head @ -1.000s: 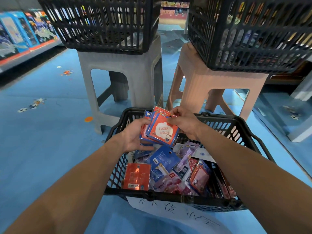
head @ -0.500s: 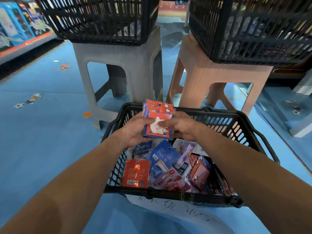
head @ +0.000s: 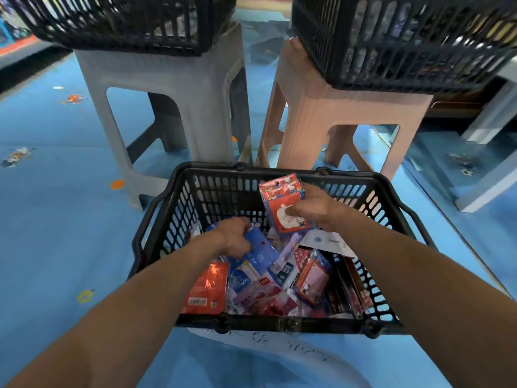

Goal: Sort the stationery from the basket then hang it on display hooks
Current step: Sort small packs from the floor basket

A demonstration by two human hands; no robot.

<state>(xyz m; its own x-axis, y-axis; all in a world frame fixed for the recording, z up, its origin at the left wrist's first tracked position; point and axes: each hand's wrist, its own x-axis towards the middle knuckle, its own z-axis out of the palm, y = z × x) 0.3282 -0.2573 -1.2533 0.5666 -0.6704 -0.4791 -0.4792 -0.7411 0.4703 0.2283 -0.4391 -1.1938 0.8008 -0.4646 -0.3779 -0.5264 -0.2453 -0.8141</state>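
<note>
my R hand (head: 313,212) pinched red card packs (head: 279,203), held upright over basket (head: 212,197) | my L hand (head: 233,238) curled on blue pack (head: 261,249) atop pile inside | basket sat on floor (head: 56,219) before grey stool (head: 167,93) & pink stool (head: 335,113)

Black plastic lattice basket (head: 279,172), glossy film-wrapped packets (head: 207,287), matt plastic stools (head: 179,79)

Head camera looks steeply down, close over the basket (head: 282,170)
</note>
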